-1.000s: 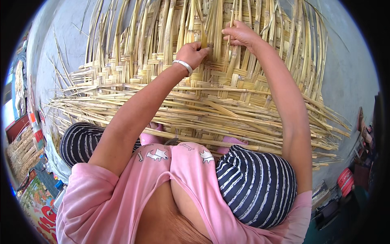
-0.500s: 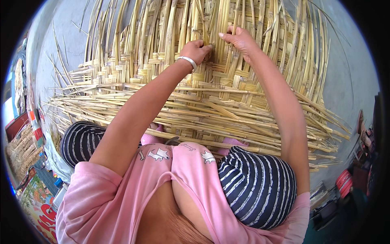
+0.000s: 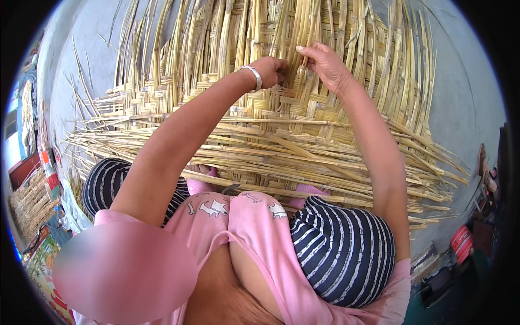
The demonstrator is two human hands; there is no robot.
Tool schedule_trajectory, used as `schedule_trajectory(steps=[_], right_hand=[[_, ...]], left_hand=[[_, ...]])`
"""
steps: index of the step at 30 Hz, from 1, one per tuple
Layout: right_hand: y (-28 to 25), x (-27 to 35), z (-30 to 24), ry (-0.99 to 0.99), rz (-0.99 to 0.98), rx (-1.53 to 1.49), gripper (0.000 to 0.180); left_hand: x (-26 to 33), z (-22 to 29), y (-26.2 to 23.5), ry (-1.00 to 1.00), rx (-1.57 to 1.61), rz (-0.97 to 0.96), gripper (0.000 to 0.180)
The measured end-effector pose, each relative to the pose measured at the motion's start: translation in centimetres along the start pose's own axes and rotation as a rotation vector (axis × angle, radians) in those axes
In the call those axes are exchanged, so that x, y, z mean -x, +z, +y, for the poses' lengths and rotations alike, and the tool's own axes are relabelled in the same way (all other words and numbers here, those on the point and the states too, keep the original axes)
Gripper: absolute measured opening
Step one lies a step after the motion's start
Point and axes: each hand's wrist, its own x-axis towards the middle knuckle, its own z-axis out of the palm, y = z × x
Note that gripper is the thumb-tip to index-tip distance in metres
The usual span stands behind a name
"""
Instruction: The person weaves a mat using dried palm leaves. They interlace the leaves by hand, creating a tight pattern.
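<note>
A woven mat (image 3: 157, 100) of flat, yellow reed strips lies on the floor in front of me. From its woven part, long strips (image 3: 222, 40) run away toward the far edge. My left hand (image 3: 267, 72), with a silver bangle on its wrist, is closed over strips near the middle of the mat; its fingertips are partly hidden. Just to the right, my right hand (image 3: 329, 67) pinches a reed strip between thumb and fingers, the thumb pointing left. Loose reed strips (image 3: 319, 154) lie crosswise between the weaving and my knees.
Grey floor (image 3: 460, 97) surrounds the mat. Pink footwear (image 3: 311, 189) shows under the near strips. At the left edge are a bundle of dry straw (image 3: 31, 200) and cloth items. A red object (image 3: 461, 244) and dark clutter stand at the lower right.
My left hand has moved slightly right and nearer to me. My right hand has shifted a little right and nearer, and the strips between the hands have moved.
</note>
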Motion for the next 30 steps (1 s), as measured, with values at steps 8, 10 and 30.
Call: schedule_trajectory(steps=[8, 10, 30], right_hand=[[0.9, 3.3, 3.2, -0.159, 0.212, -0.025, 0.036], [0.5, 3.2, 3.5, -0.170, 0.209, -0.012, 0.037], [-1.0, 3.8, 1.5, -0.007, 0.431, -0.124, 0.014]], left_hand=[[0.1, -0.1, 0.4, -0.024, 0.100, 0.027, 0.024], [-0.3, -0.4, 0.6, -0.047, 0.138, 0.041, 0.031], [0.7, -0.1, 0.7, -0.036, 0.349, 0.027, 0.018]])
